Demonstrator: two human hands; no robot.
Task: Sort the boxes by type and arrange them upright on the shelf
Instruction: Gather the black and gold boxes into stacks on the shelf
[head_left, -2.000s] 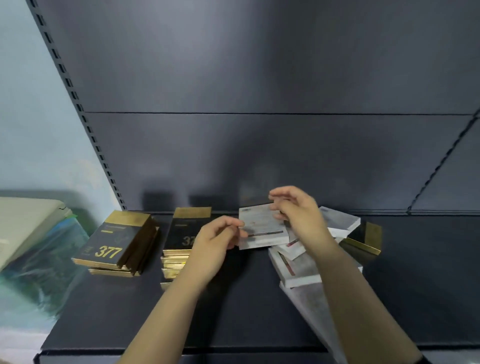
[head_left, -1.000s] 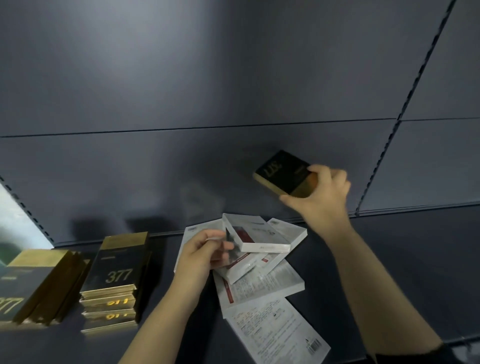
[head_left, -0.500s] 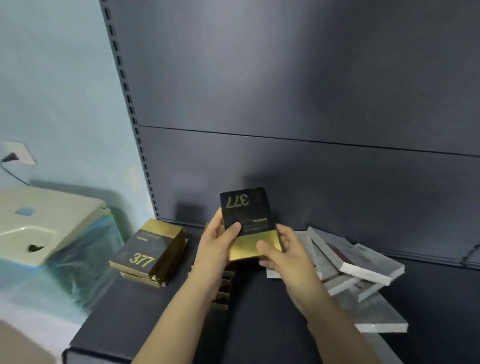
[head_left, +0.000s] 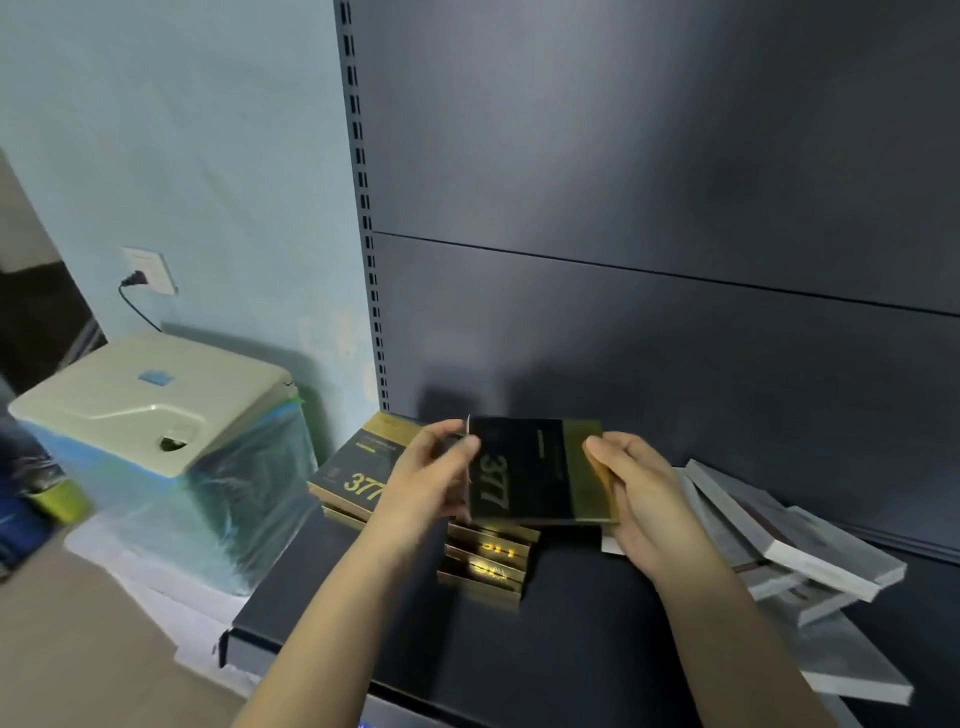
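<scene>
A black and gold box marked 377 (head_left: 530, 470) is held between both hands, turned sideways just above a flat stack of the same boxes (head_left: 485, 564). My left hand (head_left: 434, 478) grips its black end. My right hand (head_left: 636, 493) grips its gold end. A second pile of black and gold boxes (head_left: 353, 470) lies flat at the shelf's left end, partly hidden by my left hand. Several white boxes (head_left: 789, 551) lie in a loose heap on the right of the dark shelf (head_left: 322, 613).
The shelf's dark back panel (head_left: 649, 338) rises behind the boxes, with a slotted upright (head_left: 363, 218) at its left edge. Left of the shelf stands a beige-lidded appliance wrapped in blue film (head_left: 156, 436), below a wall socket (head_left: 148, 270).
The box went from upright with 377 upside down to sideways, lowered over the middle stack. Earlier, my right hand lifted it from the right side and brought it left to both hands.
</scene>
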